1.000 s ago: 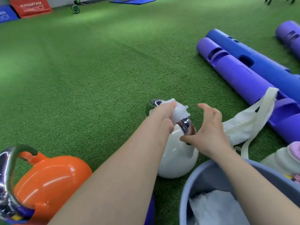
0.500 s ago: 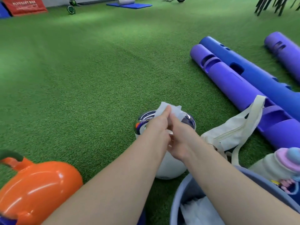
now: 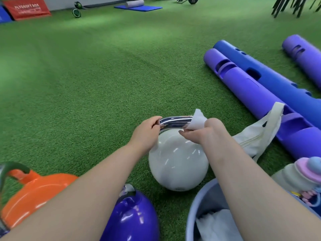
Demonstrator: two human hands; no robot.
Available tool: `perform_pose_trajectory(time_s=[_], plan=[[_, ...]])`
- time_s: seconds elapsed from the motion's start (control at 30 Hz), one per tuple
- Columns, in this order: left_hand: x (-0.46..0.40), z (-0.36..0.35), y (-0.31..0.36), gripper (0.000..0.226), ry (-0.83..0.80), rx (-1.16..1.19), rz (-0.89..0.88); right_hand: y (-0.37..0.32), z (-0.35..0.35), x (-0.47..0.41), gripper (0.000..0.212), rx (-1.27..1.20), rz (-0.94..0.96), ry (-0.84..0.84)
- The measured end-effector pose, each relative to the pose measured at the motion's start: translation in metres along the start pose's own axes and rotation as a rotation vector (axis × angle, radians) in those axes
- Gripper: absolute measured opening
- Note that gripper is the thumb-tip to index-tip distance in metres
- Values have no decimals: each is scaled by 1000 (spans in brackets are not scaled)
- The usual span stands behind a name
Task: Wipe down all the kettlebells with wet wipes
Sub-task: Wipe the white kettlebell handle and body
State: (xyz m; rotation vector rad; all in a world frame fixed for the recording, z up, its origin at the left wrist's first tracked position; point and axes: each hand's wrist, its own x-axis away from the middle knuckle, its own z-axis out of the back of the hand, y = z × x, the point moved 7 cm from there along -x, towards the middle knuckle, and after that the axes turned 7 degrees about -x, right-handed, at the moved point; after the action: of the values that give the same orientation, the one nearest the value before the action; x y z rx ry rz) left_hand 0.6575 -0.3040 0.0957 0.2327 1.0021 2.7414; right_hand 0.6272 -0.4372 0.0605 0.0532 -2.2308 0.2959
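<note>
The green turf (image 3: 104,84) is spreading out far beyond both hands, and the long purple and blue tubes (image 3: 257,94) are lying well off to the right of the right hand. Nearer, the white kettlebell (image 3: 177,164) is sitting on the turf directly under the hands, its chrome handle (image 3: 175,121) spanning the gap between them. The orange kettlebell (image 3: 34,193) and the purple kettlebell (image 3: 132,218) are waiting below the left forearm, and a grey tub (image 3: 208,197) holding white wipes is sitting under the right forearm, with a cream bag (image 3: 257,138) just right of the right wrist.

The left hand (image 3: 147,131) is curling its fingers round the left end of the handle, steadying it. The right hand (image 3: 206,129) is pinching the wet wipe (image 3: 198,120) against the right end of the handle.

Judging from this, the round body is likely resting on a small base, so a hard sideways rub could be tipping it toward the tub or the bag if the left grip is loosening. The wet chrome is probably getting slick, so the steadying fingers may be slipping. The bunched wipe is covering only a narrow strip, so the handle's underside and the body could be getting missed.
</note>
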Motion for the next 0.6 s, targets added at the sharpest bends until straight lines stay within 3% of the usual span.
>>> perform_pose_trajectory(time_s=[0.1,0.17,0.33,0.4,0.47,0.6], plan=[[9,5,3,20,-12,-51,-49,-8,-8,-7,33,132,58,-72],[24,3,-1,13,-28,-20,-65,-7,-7,-10,32,238,-12,-27],[48,-5,-19,24,8,141,-34,8,-22,-15,34,611,-49,-69],[48,-8,-20,26,3,200,-5,19,-29,-13,26,736,-33,-116],[48,-10,-21,27,3,229,18,25,-35,-7,11,971,103,-154],[45,-12,-25,29,-23,216,59,29,-17,2,36,1317,429,-102]])
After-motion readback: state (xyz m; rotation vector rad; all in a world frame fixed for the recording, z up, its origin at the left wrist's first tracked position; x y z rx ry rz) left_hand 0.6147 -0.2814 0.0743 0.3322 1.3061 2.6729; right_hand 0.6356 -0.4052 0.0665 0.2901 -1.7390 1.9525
